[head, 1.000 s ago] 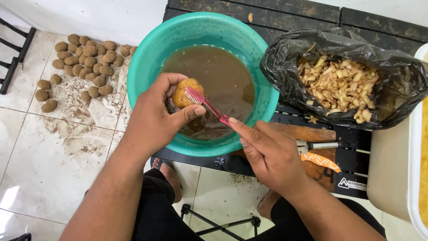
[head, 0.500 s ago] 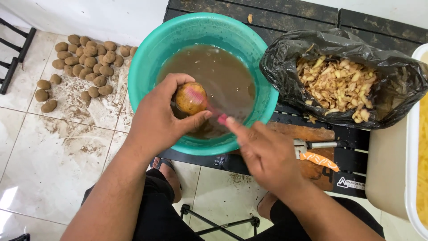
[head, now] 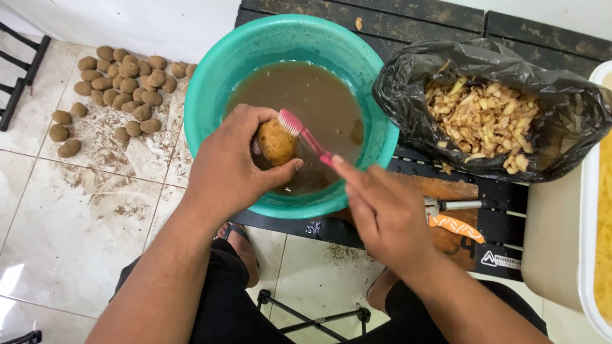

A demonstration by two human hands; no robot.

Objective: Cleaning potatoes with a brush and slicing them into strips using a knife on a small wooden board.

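Left fingers (head: 271, 173) clasp potato (head: 276, 141) over basin (head: 217, 83); right hand (head: 386, 213) grips toothbrush (head: 306, 135) against it.

Left hand (head: 226, 169) cupped, right hand (head: 389, 216) pinching, fingers curled.

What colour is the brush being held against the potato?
Pink, head and handle alike. The brush shows best in the head view, over the brown water in the teal basin.

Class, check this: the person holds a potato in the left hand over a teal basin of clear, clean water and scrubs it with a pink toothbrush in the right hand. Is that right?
Not quite. The water in the teal basin is muddy brown, not clear, as the head view shows. The rest stands: the left hand holds the potato and the right hand works the pink toothbrush on it.
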